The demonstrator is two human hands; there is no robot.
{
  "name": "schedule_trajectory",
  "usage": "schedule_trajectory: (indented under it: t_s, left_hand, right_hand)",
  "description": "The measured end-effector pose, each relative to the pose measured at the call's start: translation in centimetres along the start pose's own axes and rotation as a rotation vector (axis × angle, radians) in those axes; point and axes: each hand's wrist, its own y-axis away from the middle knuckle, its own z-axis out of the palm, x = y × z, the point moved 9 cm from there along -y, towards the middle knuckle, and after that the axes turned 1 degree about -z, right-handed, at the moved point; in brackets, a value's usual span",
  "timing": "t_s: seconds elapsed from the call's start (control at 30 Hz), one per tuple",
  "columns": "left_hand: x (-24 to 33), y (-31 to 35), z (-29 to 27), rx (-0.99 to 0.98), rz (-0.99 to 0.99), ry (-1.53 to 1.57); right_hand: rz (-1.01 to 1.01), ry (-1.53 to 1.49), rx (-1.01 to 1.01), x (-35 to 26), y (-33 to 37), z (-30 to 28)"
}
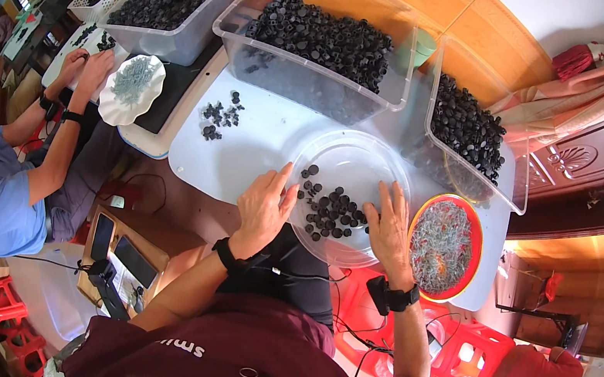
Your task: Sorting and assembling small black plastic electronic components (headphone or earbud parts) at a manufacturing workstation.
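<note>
A clear round plastic basin (357, 158) sits at the table's front edge, partly over my lap. Small black round caps (336, 211) lie loose on its bottom, mostly toward the near side. My left hand (266, 203) is at the basin's left rim, fingers apart, with nothing in it. On the right side, my right hand (392, 225) reaches over the rim with its fingers stretched out, close to the caps; it holds nothing. A red round tray (477, 250) of thin clear pieces (442, 244) stands just right of my right hand.
Clear bins (310, 84) full of black parts line the back of the white table (205, 155). A small cluster of black parts (221, 115) lies left of the basin. At far left, a co-worker's hands (87, 67) work beside a white scalloped dish (132, 89). Red stools (468, 354) stand behind right.
</note>
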Motion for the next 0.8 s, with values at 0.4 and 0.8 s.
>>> schedule_trajectory:
  t_s: [0.4,0.8]
  left_hand:
    - [0.5,-0.1,-0.4,0.016,0.021,-0.028]
    - [0.1,0.0,-0.4,0.008,-0.012,0.01]
  right_hand:
    - [-0.073,-0.218,-0.044,-8.4,2.9,2.8]
    - [0.113,-0.061,0.059,-3.4,5.1,0.8]
